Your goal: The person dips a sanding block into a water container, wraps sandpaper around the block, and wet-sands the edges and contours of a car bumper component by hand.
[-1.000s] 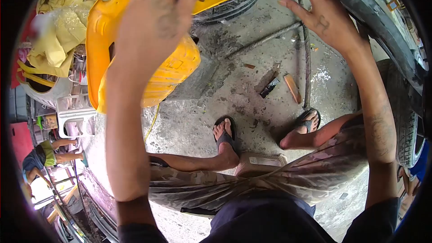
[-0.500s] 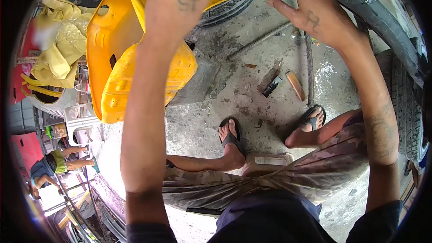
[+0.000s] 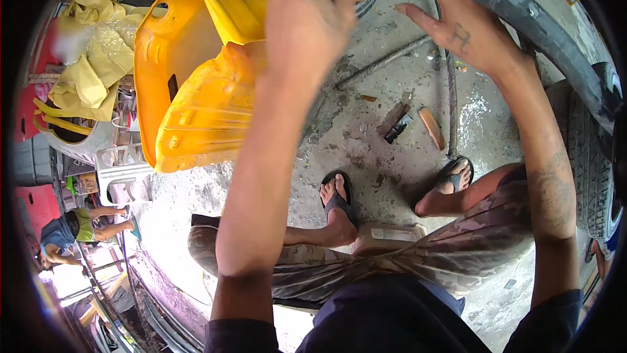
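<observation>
You appear to be working along the black curved strip (image 3: pixel 522 10) with both hands, where it arches across the upper right of the frame. Your left hand (image 3: pixel 307 16) is blurred at upper centre, its fingers curled in; you can't tell whether they pinch anything. Your right hand (image 3: pixel 467 30) lies at the strip's inner edge, thumb spread from the fingers, whose tips are partly hidden. From here, the next move seems to call for a steady right hand and a clear view past your left wrist.

Count one strip and, at upper left, yellow plastic (image 3: pixel 209 111), whose number of pieces you can't settle. On the floor, right of centre, count one wooden block (image 3: pixel 429 129), one small black piece (image 3: pixel 398 128) and two metal bars (image 3: pixel 450 105), perhaps joined. One tyre (image 3: pixel 580 157) shows clearly at right.
</observation>
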Demonstrator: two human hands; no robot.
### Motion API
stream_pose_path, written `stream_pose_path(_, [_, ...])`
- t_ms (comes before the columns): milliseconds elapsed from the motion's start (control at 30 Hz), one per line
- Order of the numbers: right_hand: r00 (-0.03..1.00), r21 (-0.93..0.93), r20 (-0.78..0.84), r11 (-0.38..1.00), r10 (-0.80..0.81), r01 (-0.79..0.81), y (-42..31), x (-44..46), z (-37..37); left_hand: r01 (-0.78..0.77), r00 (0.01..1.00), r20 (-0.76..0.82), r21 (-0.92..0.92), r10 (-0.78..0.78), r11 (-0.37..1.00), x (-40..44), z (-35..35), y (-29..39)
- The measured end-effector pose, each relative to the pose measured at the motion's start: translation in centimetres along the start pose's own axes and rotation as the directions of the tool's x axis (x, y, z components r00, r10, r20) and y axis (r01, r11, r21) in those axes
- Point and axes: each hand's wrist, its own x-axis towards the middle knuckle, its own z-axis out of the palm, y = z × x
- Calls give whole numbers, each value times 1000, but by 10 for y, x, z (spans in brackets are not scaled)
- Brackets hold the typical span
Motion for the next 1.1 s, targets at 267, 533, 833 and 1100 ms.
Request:
stream_pose_path(267, [977,-4,-214,1000,-24,24,25,5,24,22,1000,21,-36,-22,999,3,-3,0])
stream_pose_path(533, [992,-137,106,989,67,-52,13,2,-1,46,996,73,-65,-41,997,2,-9,-1])
stream_pose_path(833, [980,83,161,988,119,-133,21,6,10,735,656,449,-564,-607,377,-41,-38,-11])
stream_pose_path(1100, [967,237,200,951,154,-201,20,10,10,716,635,584,-691,-506,101,-35,-54,-15])
